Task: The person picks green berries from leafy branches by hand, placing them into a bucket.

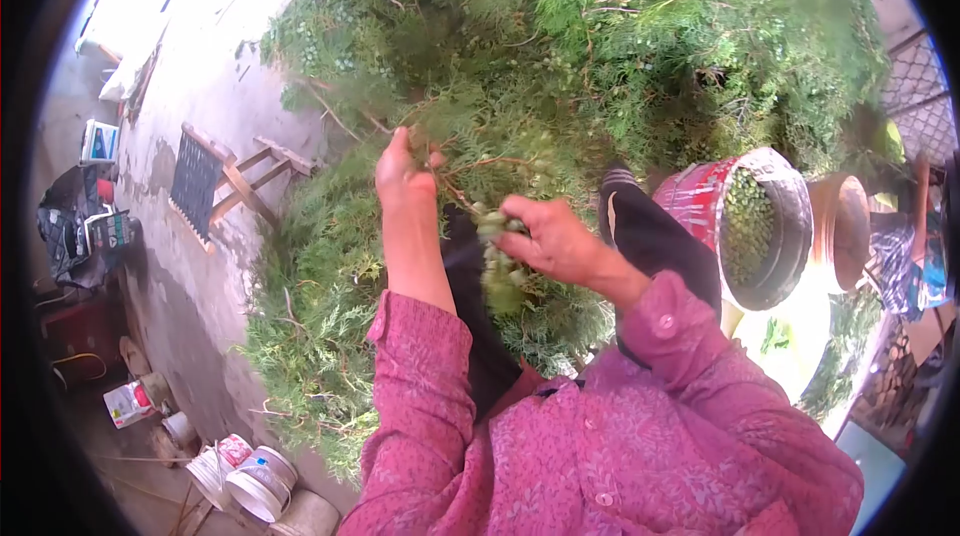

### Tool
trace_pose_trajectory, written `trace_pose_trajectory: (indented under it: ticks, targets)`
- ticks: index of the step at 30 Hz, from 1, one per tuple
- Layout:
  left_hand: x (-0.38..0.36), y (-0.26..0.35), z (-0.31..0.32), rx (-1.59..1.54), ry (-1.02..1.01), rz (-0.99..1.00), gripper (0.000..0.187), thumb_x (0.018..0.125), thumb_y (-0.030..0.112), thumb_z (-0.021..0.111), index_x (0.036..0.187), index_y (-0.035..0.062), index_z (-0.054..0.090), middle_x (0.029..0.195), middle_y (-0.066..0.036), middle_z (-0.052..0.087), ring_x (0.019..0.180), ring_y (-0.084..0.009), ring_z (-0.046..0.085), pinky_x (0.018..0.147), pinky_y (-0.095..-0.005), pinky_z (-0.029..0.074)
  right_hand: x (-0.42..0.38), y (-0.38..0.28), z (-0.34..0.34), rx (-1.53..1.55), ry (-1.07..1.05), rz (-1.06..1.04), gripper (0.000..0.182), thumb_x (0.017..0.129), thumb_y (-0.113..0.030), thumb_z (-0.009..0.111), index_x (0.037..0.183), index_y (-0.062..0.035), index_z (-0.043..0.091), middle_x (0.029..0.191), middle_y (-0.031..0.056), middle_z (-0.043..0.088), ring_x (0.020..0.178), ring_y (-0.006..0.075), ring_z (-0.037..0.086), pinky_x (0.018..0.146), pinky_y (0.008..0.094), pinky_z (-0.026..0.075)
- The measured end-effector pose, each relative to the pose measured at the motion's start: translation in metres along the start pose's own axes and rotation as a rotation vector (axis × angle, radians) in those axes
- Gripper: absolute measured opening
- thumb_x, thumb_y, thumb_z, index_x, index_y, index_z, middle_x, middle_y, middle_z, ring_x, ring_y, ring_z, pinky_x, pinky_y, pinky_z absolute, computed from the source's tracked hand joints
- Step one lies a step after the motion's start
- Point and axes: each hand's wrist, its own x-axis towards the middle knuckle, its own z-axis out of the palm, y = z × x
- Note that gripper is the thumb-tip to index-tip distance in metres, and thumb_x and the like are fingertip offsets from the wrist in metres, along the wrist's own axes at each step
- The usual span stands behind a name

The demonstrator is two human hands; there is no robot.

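Note:
My left hand (408, 174) is closed around a thin brown cypress-like branch (460, 194), holding it up above my lap. My right hand (560, 239) pinches a cluster of small green seed cones (488, 223) at the near end of that branch. More green cones blur just below those fingertips. Cut evergreen foliage (600, 56) is heaped in front of me and spreads around my legs. To the right, a red and white bucket (690, 198) lies tilted toward me, with many loose green cones (745, 221) inside.
Beside the red bucket stands a tan container (845, 233), with a bright pale basin (790, 341) below it. A folding wooden stool (228, 181) stands on the concrete floor at left. White buckets (260, 484) sit at lower left, and a dark bag (75, 226) lies farther left.

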Motion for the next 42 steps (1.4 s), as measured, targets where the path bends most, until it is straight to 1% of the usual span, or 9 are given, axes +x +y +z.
trace_pose_trajectory:
  ticks: [2,5,12,14,16,19,24,36,42]
  targets:
    - [-0.007,0.004,-0.008,0.032,0.064,0.047,0.015,0.09,0.02,0.049,0.091,0.0056,0.052,0.075,-0.007,0.056,0.061,-0.018,0.051,0.048,-0.0322,0.039,-0.036,-0.013,0.004,0.201,-0.034,0.156,0.021,0.083,-0.024,0.059,0.088,-0.004,0.052,0.059,0.009,0.053,0.047,0.0227,0.052,0.047,0.032,0.042]
    - [-0.013,0.014,-0.037,-0.061,-0.104,0.068,0.018,0.09,0.025,0.05,0.088,0.0071,0.055,0.069,-0.002,0.055,0.057,-0.0155,0.051,0.045,-0.0279,0.038,-0.078,-0.048,-0.022,0.671,0.095,0.733,0.015,0.087,-0.024,0.056,0.087,-0.0087,0.055,0.063,-0.0017,0.051,0.045,0.0036,0.046,0.039,0.0203,0.037]
    - [-0.105,0.035,-0.022,-0.022,-0.359,0.21,0.022,0.088,0.03,0.055,0.091,0.0088,0.057,0.061,0.002,0.05,0.054,-0.0123,0.05,0.043,-0.0264,0.035,-0.177,-0.066,-0.161,0.058,1.143,0.11,0.015,0.089,-0.019,0.054,0.099,-0.0078,0.055,0.065,-0.0026,0.052,0.051,0.0005,0.042,0.044,0.0146,0.034]
    - [-0.132,0.045,-0.021,-0.032,-0.469,0.24,0.022,0.088,0.031,0.054,0.091,0.0086,0.057,0.061,0.002,0.05,0.055,-0.0122,0.05,0.043,-0.0257,0.035,-0.21,0.011,-0.198,0.036,1.247,0.007,0.026,0.085,-0.021,0.058,0.107,-0.0072,0.055,0.069,0.002,0.057,0.054,0.0107,0.052,0.05,0.0232,0.044]
    - [-0.165,0.05,-0.02,-0.034,-0.572,0.262,0.023,0.088,0.031,0.053,0.091,0.0084,0.056,0.061,0.002,0.05,0.056,-0.0121,0.05,0.043,-0.025,0.034,-0.234,0.066,-0.209,-1.429,1.037,0.137,0.043,0.078,-0.019,0.061,0.117,-0.0054,0.05,0.079,0.0106,0.063,0.063,0.0278,0.06,0.065,0.0363,0.05]
    - [-0.227,0.057,-0.008,0.035,-0.481,0.377,0.025,0.088,0.033,0.051,0.087,0.0075,0.054,0.061,0.0,0.047,0.058,-0.0134,0.048,0.041,-0.0243,0.031,-0.26,0.084,-0.195,-1.259,0.872,0.329,0.042,0.073,-0.017,0.061,0.112,-0.0012,0.055,0.081,0.0154,0.064,0.074,0.0382,0.061,0.079,0.0427,0.047]
    - [-0.268,0.056,-0.021,0.068,-0.821,0.416,0.028,0.086,0.034,0.054,0.082,0.0064,0.054,0.056,-0.001,0.041,0.049,-0.0128,0.042,0.038,-0.0235,0.029,-0.24,-0.003,-0.155,0.04,0.839,0.441,0.018,0.077,-0.015,0.057,0.08,0.0005,0.065,0.062,0.0082,0.062,0.059,0.0155,0.06,0.06,0.0282,0.049]
    - [-0.337,0.031,-0.027,0.181,-0.957,0.432,0.028,0.083,0.03,0.06,0.073,0.0043,0.054,0.067,-0.008,0.053,0.049,-0.0151,0.047,0.036,-0.0231,0.032,-0.213,-0.161,-0.109,0.608,0.428,-0.211,0.014,0.082,-0.01,0.063,0.093,-0.0028,0.061,0.081,0.0028,0.062,0.07,0.009,0.058,0.066,0.0216,0.048]
    - [-0.335,0.032,-0.044,0.081,-0.911,0.445,0.024,0.08,0.028,0.065,0.074,0.008,0.052,0.067,-0.01,0.055,0.05,-0.0178,0.049,0.035,-0.0246,0.035,-0.207,-0.169,-0.073,0.67,0.224,-0.186,0.016,0.084,-0.01,0.06,0.099,-0.0022,0.061,0.082,0.0007,0.061,0.071,0.0082,0.056,0.065,0.0228,0.047]
